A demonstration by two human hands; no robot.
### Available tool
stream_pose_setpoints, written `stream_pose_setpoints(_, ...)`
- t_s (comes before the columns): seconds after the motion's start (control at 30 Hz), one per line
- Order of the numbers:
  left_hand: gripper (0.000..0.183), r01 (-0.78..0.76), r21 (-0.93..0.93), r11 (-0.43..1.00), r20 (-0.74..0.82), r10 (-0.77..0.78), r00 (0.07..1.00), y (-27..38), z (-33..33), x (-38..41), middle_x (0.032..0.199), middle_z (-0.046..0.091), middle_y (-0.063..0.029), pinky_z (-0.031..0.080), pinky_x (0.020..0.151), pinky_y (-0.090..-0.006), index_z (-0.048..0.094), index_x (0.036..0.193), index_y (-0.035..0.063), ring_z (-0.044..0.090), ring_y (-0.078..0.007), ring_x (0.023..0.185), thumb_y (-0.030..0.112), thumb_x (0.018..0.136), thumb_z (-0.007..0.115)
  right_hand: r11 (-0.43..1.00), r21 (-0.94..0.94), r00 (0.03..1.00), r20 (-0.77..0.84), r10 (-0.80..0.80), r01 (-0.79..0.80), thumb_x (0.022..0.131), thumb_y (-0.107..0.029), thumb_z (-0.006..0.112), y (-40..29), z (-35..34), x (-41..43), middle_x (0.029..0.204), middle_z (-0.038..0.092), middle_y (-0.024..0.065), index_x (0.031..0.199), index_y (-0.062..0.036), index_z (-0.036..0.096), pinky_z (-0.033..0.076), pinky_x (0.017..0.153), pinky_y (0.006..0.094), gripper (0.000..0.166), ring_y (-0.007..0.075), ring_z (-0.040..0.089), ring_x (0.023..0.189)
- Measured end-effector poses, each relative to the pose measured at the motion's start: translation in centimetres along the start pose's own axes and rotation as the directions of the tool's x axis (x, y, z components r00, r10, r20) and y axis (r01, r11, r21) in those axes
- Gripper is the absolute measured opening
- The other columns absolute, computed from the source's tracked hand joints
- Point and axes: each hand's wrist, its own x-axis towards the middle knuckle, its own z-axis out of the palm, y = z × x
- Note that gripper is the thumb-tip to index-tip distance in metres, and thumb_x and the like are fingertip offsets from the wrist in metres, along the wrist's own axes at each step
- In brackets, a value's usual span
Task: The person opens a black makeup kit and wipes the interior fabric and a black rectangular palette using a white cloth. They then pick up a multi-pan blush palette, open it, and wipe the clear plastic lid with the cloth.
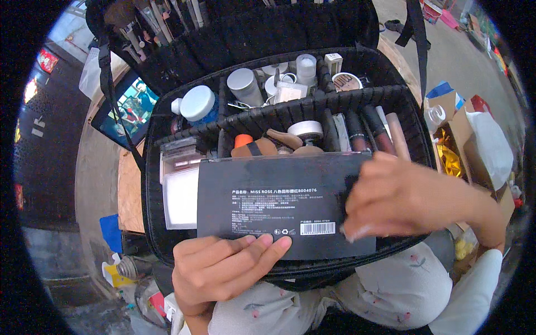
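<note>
A flat black blush palette [268,180], its underside with printed text and a barcode facing up, lies across the front of an open black makeup case [289,274]. My left hand [226,264] grips its lower edge, fingers flat on top and thumb hidden beneath. Over the palette's right end is my right hand [389,197], slightly blurred, with curled fingers. A white scrap [356,233], perhaps tissue or a wipe, is pinched at its fingertips against the palette. Beside the palette's left edge rests a clear-and-white square box [180,201].
Padded dividers [268,111] separate white-lidded jars [199,102], makeup sponges [255,147] and lip gloss tubes [379,127]. Brushes [155,21] fill the raised lid. A tablet [130,111] showing a picture stands left; a cardboard box [460,130] with packaging is right.
</note>
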Motion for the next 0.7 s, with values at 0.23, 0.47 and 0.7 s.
stream_pose_setpoints(0.23,0.041,0.020,-0.033,0.999,0.003,-0.020,1.000,0.1,0.0,0.3,0.077,0.065,-0.0009,0.037,0.046,-0.0243,0.072,0.096,0.0115,0.050,-0.0106,0.052,0.005,0.055,0.070,0.976,0.104,0.957,-0.201,0.209,-0.191,0.078,-0.014,0.067,-0.1,0.7,-0.6,0.089,0.058,0.0025,0.094,-0.0128,0.066,0.037,0.071,0.0329,0.016,0.0207,0.050,0.082)
stream_pose_setpoints(0.47,0.036,-0.010,-0.021,1.000,-0.014,0.010,1.000,-0.2,0.2,-0.1,0.075,0.064,0.0001,0.038,0.046,-0.0237,0.072,0.096,0.0113,0.049,-0.0106,0.052,0.005,0.060,0.072,0.991,0.120,0.996,-0.051,0.067,-0.060,0.078,-0.017,0.063,-0.9,0.0,-1.4,0.083,0.050,0.0022,0.086,-0.0106,0.059,0.039,0.071,0.0348,0.011,0.0228,0.046,0.078)
stream_pose_setpoints(0.7,0.035,0.000,-0.018,1.000,0.035,0.001,0.999,0.0,-0.1,0.3,0.076,0.064,0.0014,0.037,0.046,-0.0238,0.072,0.096,0.0129,0.049,-0.0103,0.053,0.006,0.062,0.073,0.992,0.039,0.983,-0.147,-0.112,0.118,0.076,-0.016,0.068,-1.5,2.5,2.3,0.088,0.055,-0.0015,0.091,-0.0112,0.063,0.036,0.068,0.0310,0.016,0.0188,0.046,0.080)
